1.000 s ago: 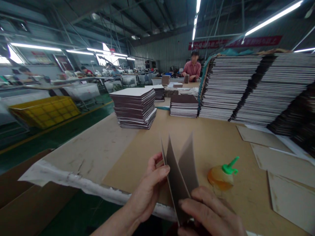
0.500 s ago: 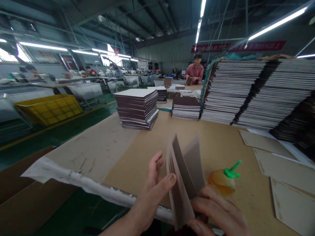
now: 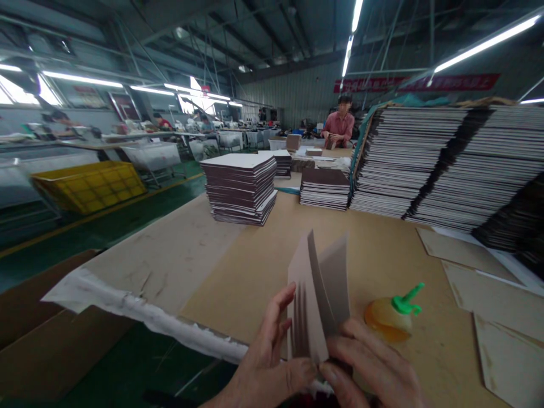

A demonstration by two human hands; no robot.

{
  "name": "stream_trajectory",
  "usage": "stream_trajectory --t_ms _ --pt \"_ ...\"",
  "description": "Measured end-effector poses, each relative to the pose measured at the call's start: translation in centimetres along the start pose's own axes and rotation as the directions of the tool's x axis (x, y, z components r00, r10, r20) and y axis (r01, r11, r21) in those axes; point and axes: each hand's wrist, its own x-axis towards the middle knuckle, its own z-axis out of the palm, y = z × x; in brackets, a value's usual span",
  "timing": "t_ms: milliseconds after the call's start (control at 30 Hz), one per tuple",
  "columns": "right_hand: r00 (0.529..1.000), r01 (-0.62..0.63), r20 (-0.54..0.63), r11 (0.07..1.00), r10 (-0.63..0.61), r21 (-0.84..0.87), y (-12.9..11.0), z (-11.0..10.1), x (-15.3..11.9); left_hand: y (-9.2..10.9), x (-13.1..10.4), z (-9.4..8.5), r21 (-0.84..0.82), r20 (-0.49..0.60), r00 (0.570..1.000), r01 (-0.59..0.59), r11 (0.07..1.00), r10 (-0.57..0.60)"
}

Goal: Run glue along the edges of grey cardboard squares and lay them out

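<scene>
A folded grey-brown board (image 3: 304,300) stands upright at the table's near edge, its two panels spread apart at the top in a V. My left hand (image 3: 272,351) is at its left panel, fingers against the outer face and thumb at the bottom edge. On the lower right, my right hand (image 3: 369,362) grips the board with bent fingers, thumb close to the left thumb. What lies between the thumbs at the bottom is hidden. A squeeze bottle (image 3: 389,318) of amber liquid with a green spout lies tilted just right of the board.
A stack of dark, white-topped boards (image 3: 240,190) stands ahead, and a lower dark stack (image 3: 325,190) behind. Tall piles of boards (image 3: 416,158) line the right. Flat tan boards (image 3: 488,289) lie at the right. A person in a red shirt (image 3: 339,127) works farther back.
My left thumb has slid down from the left panel's face to its bottom edge, and my left fingers have come against the panel. The view has shifted slightly.
</scene>
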Motion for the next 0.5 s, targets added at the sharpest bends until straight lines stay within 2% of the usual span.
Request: stream_trajectory --t_ms 133,267,367,500 --pt "1.0 0.0 0.002 0.999 0.0 0.035 -0.1 0.5 1.1 0.1 0.2 -0.3 -0.036 0.025 0.999 -0.025 0.999 0.025" --pt "0.998 -0.04 0.043 0.997 0.038 0.064 -0.4 1.1 1.9 -0.1 0.2 -0.6 -0.023 -0.008 0.998 -0.061 0.998 0.061" --pt "0.999 -0.037 0.036 0.997 0.035 0.071 -0.4 1.3 2.2 -0.1 -0.1 -0.6 0.017 -0.063 0.998 -0.03 0.999 0.031" --pt "1.0 -0.011 0.025 0.999 0.009 0.053 -0.1 1.7 2.2 0.4 -0.1 -0.5 -0.064 -0.07 0.998 -0.009 0.998 0.005"
